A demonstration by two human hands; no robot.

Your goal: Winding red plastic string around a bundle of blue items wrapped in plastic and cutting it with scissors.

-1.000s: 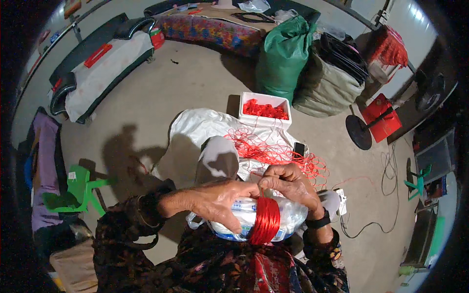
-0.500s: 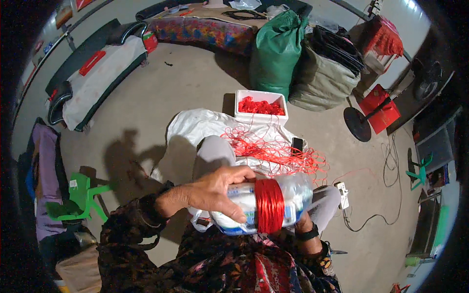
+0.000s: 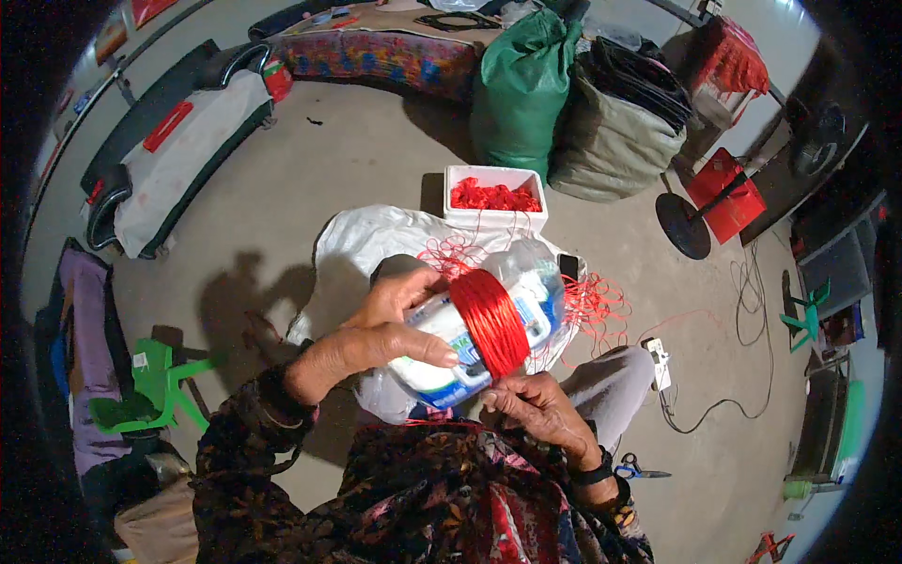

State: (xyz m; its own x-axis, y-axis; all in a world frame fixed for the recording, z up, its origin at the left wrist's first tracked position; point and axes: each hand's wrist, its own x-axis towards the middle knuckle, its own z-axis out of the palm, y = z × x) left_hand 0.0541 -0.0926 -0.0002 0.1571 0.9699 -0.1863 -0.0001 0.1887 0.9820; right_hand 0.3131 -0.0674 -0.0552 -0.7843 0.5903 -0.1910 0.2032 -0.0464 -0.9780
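Note:
Over my lap I hold a plastic-wrapped package (image 3: 427,340), white and blue, with clear film bunched at its ends. A thick band of red cord (image 3: 490,322) is wound round its middle. My left hand (image 3: 390,324) grips the package's left side, thumb on top and fingers round the far edge. At the near edge, by the lower end of the wound band, my right hand (image 3: 545,414) has thumb and fingers pinched together on the red cord. Loose red cord (image 3: 592,305) lies tangled beyond the package, partly hidden by it.
A white foam box (image 3: 493,218) of red cord stands on a white sheet (image 3: 362,235) ahead. A dark phone (image 3: 568,266) lies there too. Scissors (image 3: 644,470) and a power strip (image 3: 660,365) are on the right; a green chair (image 3: 155,385) is left. Large sacks (image 3: 521,103) stand behind.
The package has tilted, its right end swinging up and away. My right hand has come from under the right end to the near edge, by the cord. Scissors show more fully now.

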